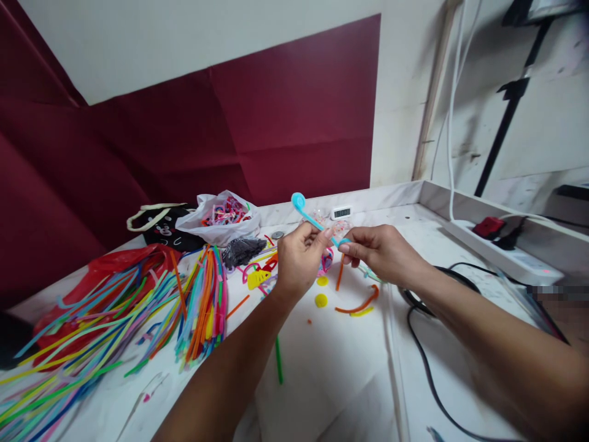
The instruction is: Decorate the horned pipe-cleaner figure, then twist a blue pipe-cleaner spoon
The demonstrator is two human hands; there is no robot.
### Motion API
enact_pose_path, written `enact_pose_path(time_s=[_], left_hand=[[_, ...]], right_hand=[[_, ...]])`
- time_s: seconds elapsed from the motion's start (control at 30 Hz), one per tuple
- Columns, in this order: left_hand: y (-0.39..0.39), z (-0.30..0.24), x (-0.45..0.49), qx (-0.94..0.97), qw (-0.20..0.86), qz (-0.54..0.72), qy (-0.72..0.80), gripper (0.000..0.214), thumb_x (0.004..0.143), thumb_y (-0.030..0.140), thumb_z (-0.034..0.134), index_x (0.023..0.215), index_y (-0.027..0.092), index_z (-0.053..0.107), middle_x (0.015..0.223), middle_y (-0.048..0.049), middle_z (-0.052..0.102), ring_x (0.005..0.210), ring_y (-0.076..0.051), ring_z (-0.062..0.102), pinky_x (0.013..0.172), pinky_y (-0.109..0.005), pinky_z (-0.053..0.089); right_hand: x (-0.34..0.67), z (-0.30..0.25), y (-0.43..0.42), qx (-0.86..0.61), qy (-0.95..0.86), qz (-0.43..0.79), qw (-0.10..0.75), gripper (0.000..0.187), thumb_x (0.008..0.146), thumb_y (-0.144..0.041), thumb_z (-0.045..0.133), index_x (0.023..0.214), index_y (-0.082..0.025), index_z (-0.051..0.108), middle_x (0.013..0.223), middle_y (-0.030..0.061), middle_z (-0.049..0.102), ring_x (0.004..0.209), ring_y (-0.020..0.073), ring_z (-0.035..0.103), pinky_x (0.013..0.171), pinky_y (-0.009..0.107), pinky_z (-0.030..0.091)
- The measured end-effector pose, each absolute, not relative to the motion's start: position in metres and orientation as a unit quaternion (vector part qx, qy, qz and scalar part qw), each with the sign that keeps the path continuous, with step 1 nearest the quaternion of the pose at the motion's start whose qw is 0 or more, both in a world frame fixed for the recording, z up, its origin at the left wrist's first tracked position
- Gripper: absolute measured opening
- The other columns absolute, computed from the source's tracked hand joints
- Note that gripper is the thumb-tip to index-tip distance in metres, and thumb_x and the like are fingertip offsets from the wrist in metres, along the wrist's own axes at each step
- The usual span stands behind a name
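A light-blue pipe cleaner [311, 220] is held up over the table between both hands, its far end coiled into a flat round spiral. My left hand [301, 258] pinches it along its straight middle part. At its near end, which bends to the right, my right hand [375, 248] grips it between thumb and fingers. Below the hands lie yellow round pieces [321, 301], a curved orange pipe cleaner [359, 307] and a short straight orange one [340, 273]. A yellow piece [258, 279] rests left of my left hand. My right fingertips are partly hidden.
Bundles of coloured pipe cleaners [202, 313] and a red plastic bag [151, 258] cover the left side. Behind stand a white bag [216, 230] of colourful pieces, a black bag [168, 230] and a small digital clock [341, 213]. A power strip [506, 252] and black cable [426, 362] lie right.
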State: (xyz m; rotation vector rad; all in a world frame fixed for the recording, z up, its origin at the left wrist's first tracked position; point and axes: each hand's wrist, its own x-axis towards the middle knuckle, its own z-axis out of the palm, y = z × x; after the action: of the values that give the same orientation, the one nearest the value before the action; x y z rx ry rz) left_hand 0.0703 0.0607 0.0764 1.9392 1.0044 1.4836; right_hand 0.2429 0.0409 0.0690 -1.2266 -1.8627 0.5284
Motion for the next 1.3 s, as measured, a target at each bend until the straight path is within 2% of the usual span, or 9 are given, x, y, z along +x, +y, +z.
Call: enact_pose_path(time_s=[0.2,0.43,0.53,0.63,0.73,0.8,0.9,1.03,1.3], left_hand=[[0.058,0.075,0.073,0.759,0.186,0.513,0.355,0.024,0.086,0.030,0.061,0.065,0.018,0.056,0.061,0.0019,0.064,0.055,-0.010,0.059,0.058,-0.021,0.045],[0.059,0.067,0.078,0.810,0.043,0.484,0.328,0.026,0.085,0.026,0.062,0.062,0.018,0.054,0.058,0.0021,0.060,0.056,-0.011,0.054,0.058,-0.023,0.039],[0.060,0.063,0.080,0.805,0.083,0.480,0.338,0.027,0.084,0.027,0.063,0.061,0.018,0.053,0.057,0.0020,0.059,0.056,-0.011,0.054,0.057,-0.024,0.039],[0.063,0.063,0.081,0.747,0.235,0.505,0.363,0.024,0.084,0.032,0.063,0.065,0.018,0.055,0.056,0.0026,0.060,0.050,-0.010,0.054,0.053,-0.022,0.041],[0.067,0.067,0.079,0.644,0.373,0.562,0.361,0.024,0.082,0.034,0.065,0.069,0.017,0.055,0.059,0.0019,0.063,0.046,-0.007,0.052,0.047,-0.020,0.040],[0.069,0.070,0.079,0.591,0.423,0.591,0.350,0.025,0.081,0.034,0.067,0.069,0.016,0.054,0.063,0.0007,0.065,0.045,-0.006,0.052,0.046,-0.019,0.040],[0.068,0.072,0.081,0.550,0.464,0.604,0.343,0.026,0.080,0.034,0.068,0.070,0.015,0.055,0.066,-0.0008,0.066,0.047,-0.005,0.052,0.046,-0.017,0.040],[0.065,0.070,0.085,0.539,0.479,0.605,0.337,0.028,0.079,0.036,0.070,0.071,0.014,0.056,0.068,-0.0017,0.067,0.049,-0.004,0.054,0.047,-0.017,0.039],[0.068,0.066,0.085,0.556,0.466,0.605,0.329,0.027,0.079,0.036,0.070,0.070,0.014,0.056,0.065,-0.0006,0.067,0.046,-0.004,0.052,0.047,-0.017,0.039]], right_hand=[[0.244,0.084,0.031,-0.542,-0.781,0.093,0.295,0.018,0.088,-0.025,0.056,0.074,-0.018,0.067,0.069,0.0031,0.069,0.061,0.0148,0.060,0.060,0.026,0.035],[0.241,0.087,0.028,-0.588,-0.794,-0.055,0.147,0.020,0.088,-0.019,0.051,0.077,-0.019,0.067,0.071,0.0087,0.069,0.068,0.0208,0.061,0.058,0.031,0.026],[0.243,0.087,0.028,-0.586,-0.798,-0.065,0.129,0.017,0.086,-0.016,0.053,0.076,-0.018,0.066,0.072,0.0092,0.069,0.069,0.0212,0.061,0.057,0.031,0.023],[0.246,0.084,0.031,-0.572,-0.794,-0.005,0.207,0.018,0.089,-0.020,0.052,0.074,-0.019,0.062,0.070,0.0058,0.067,0.064,0.0173,0.059,0.057,0.029,0.028],[0.245,0.076,0.037,-0.522,-0.758,0.116,0.373,0.021,0.087,-0.030,0.059,0.070,-0.019,0.057,0.065,0.0013,0.064,0.060,0.0140,0.057,0.058,0.027,0.035],[0.241,0.069,0.040,-0.482,-0.714,0.209,0.463,0.023,0.082,-0.036,0.066,0.070,-0.019,0.056,0.064,0.0000,0.064,0.061,0.0139,0.058,0.057,0.026,0.038],[0.232,0.065,0.041,-0.421,-0.639,0.339,0.547,0.028,0.074,-0.042,0.074,0.081,-0.018,0.061,0.069,0.0013,0.068,0.065,0.0153,0.062,0.057,0.026,0.044],[0.224,0.068,0.038,-0.406,-0.573,0.383,0.600,0.041,0.068,-0.052,0.078,0.083,-0.016,0.066,0.066,0.0024,0.067,0.061,0.0152,0.062,0.053,0.026,0.045],[0.226,0.071,0.040,-0.417,-0.562,0.392,0.597,0.037,0.067,-0.051,0.079,0.069,-0.016,0.067,0.062,0.0029,0.068,0.057,0.0121,0.059,0.052,0.023,0.044]])
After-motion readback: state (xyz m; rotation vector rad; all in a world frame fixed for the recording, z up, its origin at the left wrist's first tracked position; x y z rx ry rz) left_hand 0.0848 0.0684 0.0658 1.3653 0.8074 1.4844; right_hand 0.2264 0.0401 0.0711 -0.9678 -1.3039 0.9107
